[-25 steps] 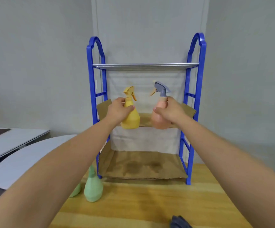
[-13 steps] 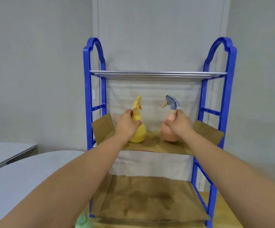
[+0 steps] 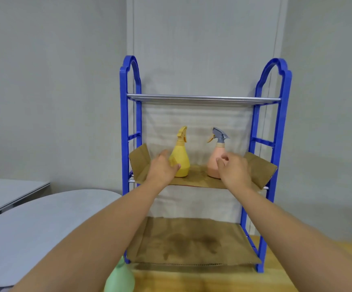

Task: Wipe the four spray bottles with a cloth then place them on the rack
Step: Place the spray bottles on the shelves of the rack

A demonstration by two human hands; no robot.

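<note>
We recorded 2 spray bottles standing upright on the middle shelf of the blue rack (image 3: 281,114). The yellow bottle (image 3: 181,160) stood left of centre; the pink bottle (image 3: 215,163), fitted with a grey trigger head, stood to its right, well apart from it. Both rested on the brown cardboard liner (image 3: 198,179) covering that shelf.

Our left hand (image 3: 164,169) lay just beside the yellow bottle with fingers extended and relaxed, grasping nothing; whether the fingertips touched the bottle could not be determined. Our right hand (image 3: 233,168) sat in front of the pink bottle with fingers loosely curled and released; no grip on the bottle was visible.

A 3rd bottle, pale green (image 3: 119,280), stood on the wooden table (image 3: 192,280) at the rack's lower left corner. The lower shelf carried a second cardboard liner (image 3: 192,242) bearing dark stains. A grey rounded tabletop (image 3: 34,224) lay to the left.
</note>
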